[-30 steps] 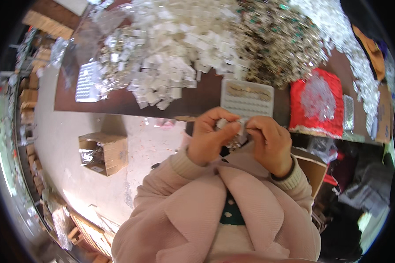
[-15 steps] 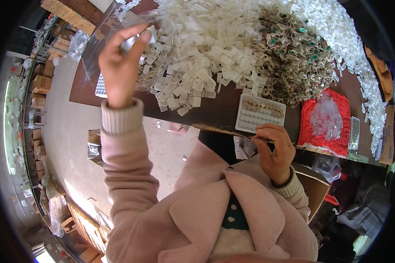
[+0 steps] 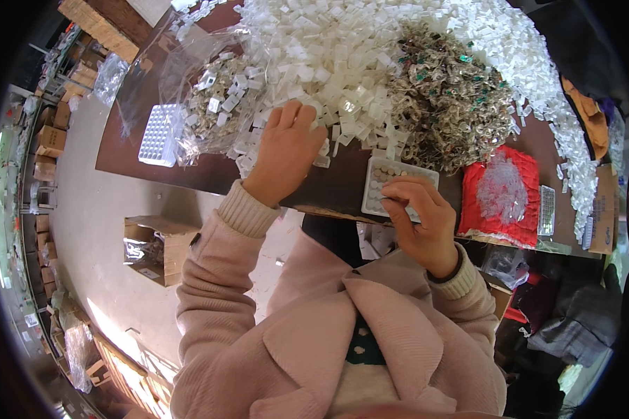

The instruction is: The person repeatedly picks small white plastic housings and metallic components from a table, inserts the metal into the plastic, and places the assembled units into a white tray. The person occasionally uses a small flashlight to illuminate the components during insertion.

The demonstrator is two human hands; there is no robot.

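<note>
My left hand (image 3: 286, 150) reaches over the near edge of a large heap of small clear plastic boxes (image 3: 356, 70). Its fingers curl down among the boxes and their tips are hidden, so whether it grips one cannot be told. My right hand (image 3: 426, 220) hovers over the near part of a white tray (image 3: 365, 199), thumb and forefinger brought together in a pinch. Whatever lies between them is too small to make out. Round, coin-like pieces (image 3: 388, 170) fill the far rows of the tray, which stands at the table's front edge.
A clear plastic bag (image 3: 182, 77) with small boxes spreads left of my left hand, beside a white dimpled tray (image 3: 162, 136). Right of the heap sit a tangled brown pile (image 3: 454, 98) and a red cloth (image 3: 475, 199). A cardboard box (image 3: 178, 258) stands on the floor.
My left hand has moved right and nearer, from over the clear bag to the heap of boxes; the shiny thing it held is no longer visible in it. My right hand has shifted over the tray.
</note>
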